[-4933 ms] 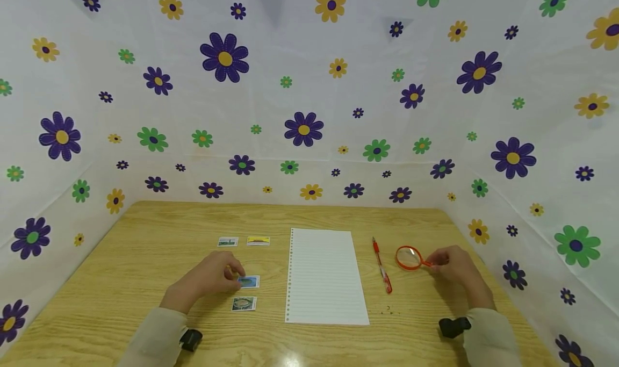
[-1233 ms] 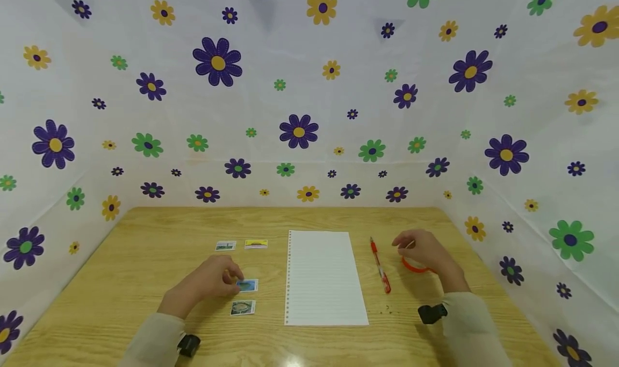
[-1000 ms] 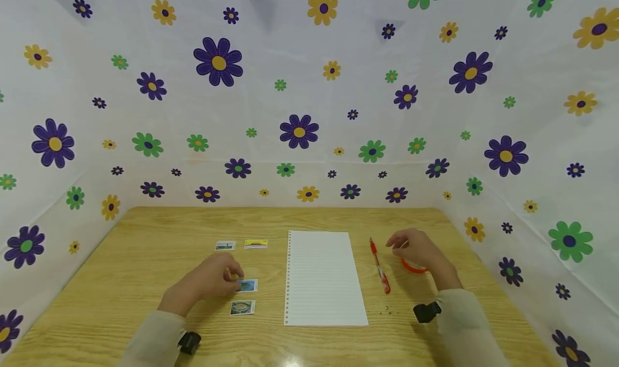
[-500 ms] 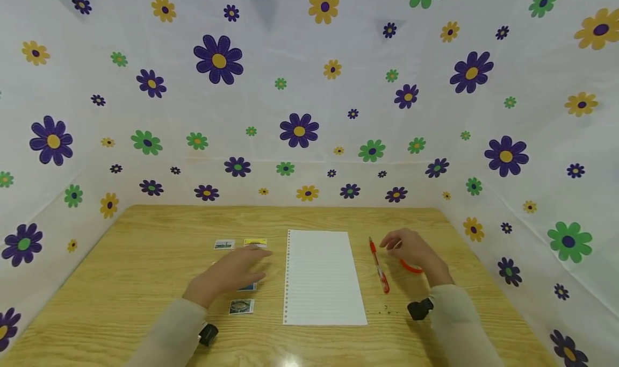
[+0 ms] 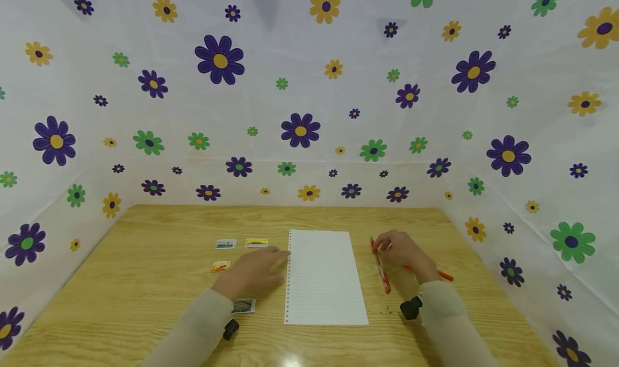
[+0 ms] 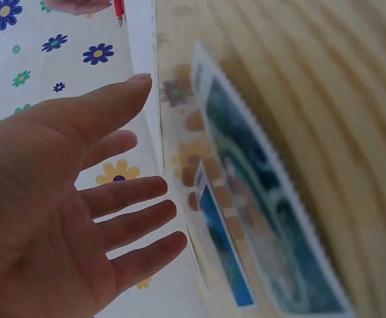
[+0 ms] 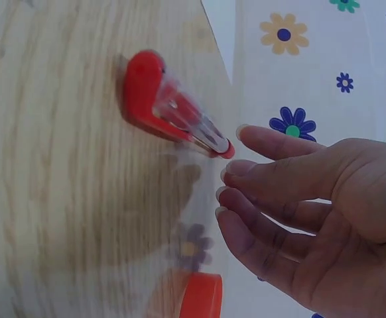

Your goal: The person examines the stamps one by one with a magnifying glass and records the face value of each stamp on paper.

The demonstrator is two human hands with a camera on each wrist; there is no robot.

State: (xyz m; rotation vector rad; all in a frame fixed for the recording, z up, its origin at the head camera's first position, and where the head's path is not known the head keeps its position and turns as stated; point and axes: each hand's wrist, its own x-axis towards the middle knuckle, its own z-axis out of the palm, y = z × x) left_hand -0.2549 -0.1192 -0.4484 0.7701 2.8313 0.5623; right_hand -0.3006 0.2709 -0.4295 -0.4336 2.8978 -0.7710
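My left hand hovers over the stamps, its fingers straight and spread, fingertips at the left edge of a lined sheet of paper. It holds nothing. Beneath it, a green stamp is partly covered in the head view; a blue stamp, hidden there, shows in the left wrist view. My right hand is at the upper part of a red pen lying on the table. Its thumb and index fingertip are apart beside the pen; contact is unclear. Under the right wrist lies a red magnifying glass, mostly hidden.
A skyline-like stamp, a yellow stamp and a red-and-yellow stamp lie left of the paper on the wooden table. Small dark specks lie below the pen. A flowered cloth encloses the back and sides.
The right hand has let go of the magnifying glass and moved left to the pen. My left hand has left the blue stamp and moved right to the paper's edge, uncovering the red-and-yellow stamp.
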